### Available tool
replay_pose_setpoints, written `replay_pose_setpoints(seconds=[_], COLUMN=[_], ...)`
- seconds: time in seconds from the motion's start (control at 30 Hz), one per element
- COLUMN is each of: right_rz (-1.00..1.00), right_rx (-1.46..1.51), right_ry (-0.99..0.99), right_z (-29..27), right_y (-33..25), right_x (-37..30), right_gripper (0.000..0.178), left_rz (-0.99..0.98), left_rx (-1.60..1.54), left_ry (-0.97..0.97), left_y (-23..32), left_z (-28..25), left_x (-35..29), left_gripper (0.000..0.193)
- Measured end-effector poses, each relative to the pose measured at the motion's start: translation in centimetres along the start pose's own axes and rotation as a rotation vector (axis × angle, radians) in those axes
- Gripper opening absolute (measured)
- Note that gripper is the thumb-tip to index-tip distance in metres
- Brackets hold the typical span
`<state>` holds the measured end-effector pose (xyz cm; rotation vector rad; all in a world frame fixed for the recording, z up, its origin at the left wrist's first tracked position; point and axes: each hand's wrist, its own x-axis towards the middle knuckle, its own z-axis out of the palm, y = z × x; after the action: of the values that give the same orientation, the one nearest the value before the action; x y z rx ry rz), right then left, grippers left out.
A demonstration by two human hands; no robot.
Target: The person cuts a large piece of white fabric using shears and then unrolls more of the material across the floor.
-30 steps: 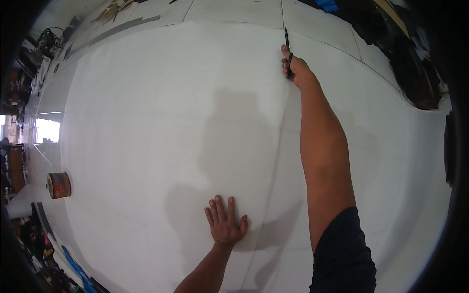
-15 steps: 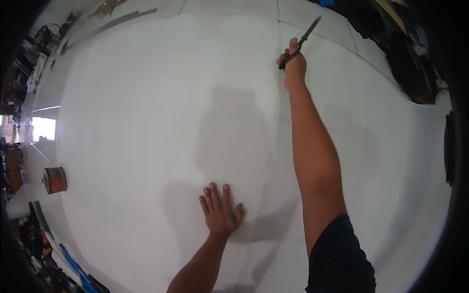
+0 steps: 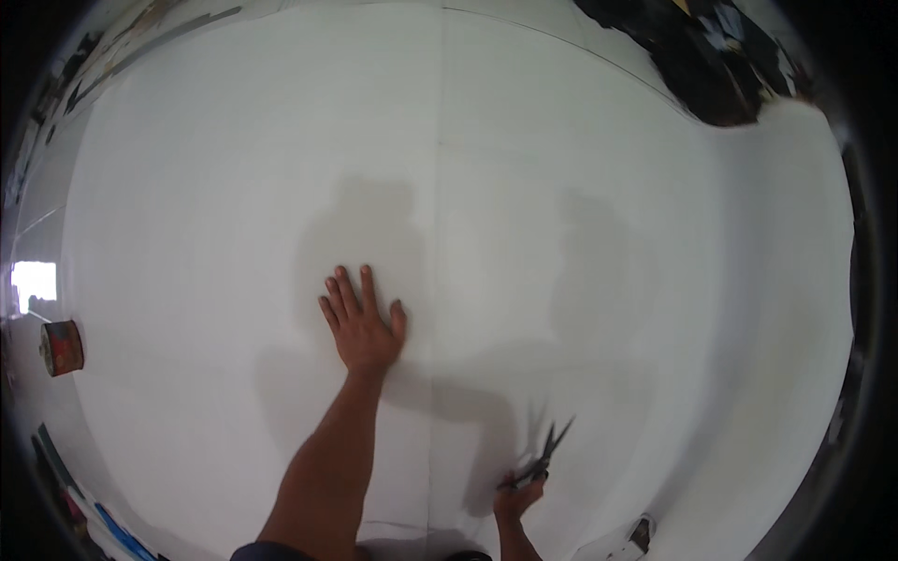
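left hand (image 3: 363, 327) lies flat, fingers spread, on the white sheet (image 3: 608, 234). right hand (image 3: 516, 497) grips dark scissors (image 3: 541, 458).

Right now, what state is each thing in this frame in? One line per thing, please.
left hand: flat, fingers spread, pressing on the white sheet
right hand: closed around the scissors' handles
scissors: held, blades slightly apart, tips pointing up and away from the person
white sheet: spread flat, a straight line running down its middle
round tin: lying on its side at the sheet's left edge
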<state>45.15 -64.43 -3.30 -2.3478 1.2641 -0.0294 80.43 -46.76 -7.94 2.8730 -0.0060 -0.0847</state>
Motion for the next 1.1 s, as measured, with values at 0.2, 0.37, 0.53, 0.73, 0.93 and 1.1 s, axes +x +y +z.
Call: replay_pose_setpoints(seconds=[0.2, 0.37, 0.53, 0.73, 0.93, 1.1], right_rz=[-0.218, -0.163, -0.271, -0.331, -0.109, 0.281], right_rx=[-0.2, -0.035, 0.115, 0.3, 0.078, 0.149], right_ry=[0.322, 0.277, 0.452, 0.125, 0.019, -0.03], right_z=[4.5, 3.3, -1.6, -11.9, -21.3, -15.9], right_y=[5.6, 2.8, 4.4, 14.5, 33.9, 45.2], right_x=[-3.2, -2.9, -3.6, -15.7, -34.9, -46.4], right_gripper=[0.068, 0.07, 0.065, 0.041, 0.037, 0.037], left_rz=[0.106, 0.1, 0.392, 0.253, -0.59, -0.056], left_rx=[0.024, -0.407, -0.495, -0.223, 0.344, 0.533], left_ry=[0.137, 0.271, -0.079, -0.401, -0.447, -0.619], left_y=[-0.6, -4.4, -9.0, -36.8, -57.6, -61.3], left_z=[1.2, -6.0, -13.1, -16.7, -21.5, -19.7], left_x=[-1.3, -3.0, -22.9, -55.4, -83.1, -85.4], left_gripper=[0.078, 0.07, 0.057, 0.057, 0.023, 0.037])
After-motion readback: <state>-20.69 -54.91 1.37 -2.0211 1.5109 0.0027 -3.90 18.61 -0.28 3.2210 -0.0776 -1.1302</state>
